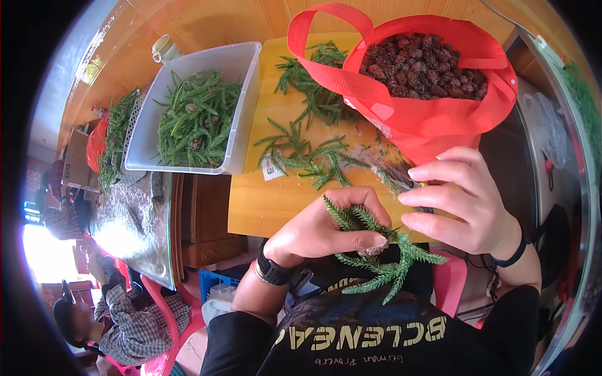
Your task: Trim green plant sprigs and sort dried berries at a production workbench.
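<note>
The bench [263, 207], a yellow wooden top, lies just beyond both hands; a red bag [433, 119] of brown cones [420, 66] stands on it directly past the right hand, its mouth open toward the person; a white tub [241, 69] heaped with green sprigs and a few cones sits well off to the far left of the left hand; loose sprigs [307, 156] lie scattered on the bench between tub and bag, just ahead of the left hand's knuckles.

The left hand [326, 229] is closed around a sprig [376, 250], fingers curled over its upper stem and the thumb pressing near a small brown cone [374, 250] at the fork; the branchlets fan out below the hand toward the person's lap. The right hand [467, 200] is half open, fingers stretched level toward the left hand; it seems to grip a dark tool, perhaps shears, mostly hidden under the fingers, so I cannot tell for sure.

To do this well, I judge the left hand should keep the stem pinned close to the cone so it cannot twist; the right hand should work right at the cone's base, clear of the left thumb; keeping the sprig over the bench edge would catch what drops.
</note>
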`<action>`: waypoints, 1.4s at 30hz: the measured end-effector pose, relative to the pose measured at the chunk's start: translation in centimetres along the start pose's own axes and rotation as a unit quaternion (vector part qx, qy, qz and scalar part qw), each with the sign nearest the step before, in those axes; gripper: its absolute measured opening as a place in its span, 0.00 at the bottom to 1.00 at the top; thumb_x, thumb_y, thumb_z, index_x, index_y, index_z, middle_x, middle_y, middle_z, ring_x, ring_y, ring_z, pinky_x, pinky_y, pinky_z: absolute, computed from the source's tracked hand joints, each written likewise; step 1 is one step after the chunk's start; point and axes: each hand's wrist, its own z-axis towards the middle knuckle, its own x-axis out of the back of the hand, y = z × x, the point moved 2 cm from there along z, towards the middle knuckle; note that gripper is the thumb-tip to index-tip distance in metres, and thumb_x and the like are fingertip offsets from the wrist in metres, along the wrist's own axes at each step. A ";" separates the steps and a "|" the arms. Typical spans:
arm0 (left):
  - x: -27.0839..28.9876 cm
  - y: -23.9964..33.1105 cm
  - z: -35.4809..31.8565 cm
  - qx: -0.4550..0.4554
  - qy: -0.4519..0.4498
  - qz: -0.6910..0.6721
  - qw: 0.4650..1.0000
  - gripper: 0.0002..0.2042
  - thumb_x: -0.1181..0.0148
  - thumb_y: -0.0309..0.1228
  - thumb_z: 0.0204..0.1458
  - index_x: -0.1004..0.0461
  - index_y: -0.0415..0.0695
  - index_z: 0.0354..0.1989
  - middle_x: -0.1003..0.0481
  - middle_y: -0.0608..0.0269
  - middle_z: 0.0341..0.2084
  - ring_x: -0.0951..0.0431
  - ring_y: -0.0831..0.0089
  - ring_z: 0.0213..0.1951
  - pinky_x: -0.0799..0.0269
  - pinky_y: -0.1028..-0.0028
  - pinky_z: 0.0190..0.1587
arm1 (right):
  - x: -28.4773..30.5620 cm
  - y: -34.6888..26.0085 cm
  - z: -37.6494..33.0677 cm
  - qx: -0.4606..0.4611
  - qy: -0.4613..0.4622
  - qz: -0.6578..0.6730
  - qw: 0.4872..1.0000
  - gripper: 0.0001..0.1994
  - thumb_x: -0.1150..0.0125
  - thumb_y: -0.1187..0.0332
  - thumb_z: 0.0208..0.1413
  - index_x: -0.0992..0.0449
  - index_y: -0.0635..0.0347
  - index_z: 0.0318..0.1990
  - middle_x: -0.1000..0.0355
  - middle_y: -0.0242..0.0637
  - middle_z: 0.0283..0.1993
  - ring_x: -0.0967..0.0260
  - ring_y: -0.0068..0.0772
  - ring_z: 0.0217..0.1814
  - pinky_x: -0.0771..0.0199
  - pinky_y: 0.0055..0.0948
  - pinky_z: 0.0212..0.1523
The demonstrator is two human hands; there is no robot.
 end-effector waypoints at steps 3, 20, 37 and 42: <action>0.0 -0.2 0.1 -0.011 -0.017 -0.001 1.000 0.09 0.37 0.24 0.46 0.28 0.38 0.35 0.26 0.67 0.30 0.28 0.81 0.35 0.33 0.79 0.40 | 0.1 0.0 -0.2 0.019 -0.001 -0.001 1.000 0.09 0.34 0.69 0.36 0.25 0.55 0.28 0.27 0.30 0.39 0.32 0.37 0.47 0.34 0.41 0.42; -0.5 0.6 0.0 -0.017 0.049 0.063 0.997 0.08 0.37 0.20 0.42 0.30 0.38 0.30 0.26 0.60 0.32 0.27 0.74 0.36 0.33 0.76 0.42 | 0.5 0.4 -0.2 -0.075 -0.015 0.025 0.997 0.10 0.35 0.69 0.34 0.26 0.56 0.27 0.30 0.29 0.35 0.33 0.36 0.48 0.35 0.39 0.43; 0.0 0.1 0.3 -0.009 -0.001 -0.003 1.000 0.08 0.37 0.21 0.44 0.30 0.37 0.32 0.26 0.61 0.32 0.28 0.77 0.37 0.33 0.77 0.42 | 0.5 0.0 0.0 0.005 0.002 -0.001 1.000 0.03 0.38 0.73 0.39 0.27 0.59 0.23 0.28 0.29 0.33 0.30 0.33 0.44 0.33 0.38 0.42; -0.4 0.7 0.1 0.013 0.029 0.039 0.999 0.08 0.37 0.19 0.42 0.30 0.38 0.30 0.26 0.59 0.32 0.26 0.72 0.38 0.32 0.74 0.42 | 0.2 0.0 0.3 -0.016 -0.007 -0.029 0.999 0.04 0.38 0.72 0.37 0.28 0.59 0.22 0.29 0.29 0.32 0.31 0.32 0.45 0.35 0.39 0.44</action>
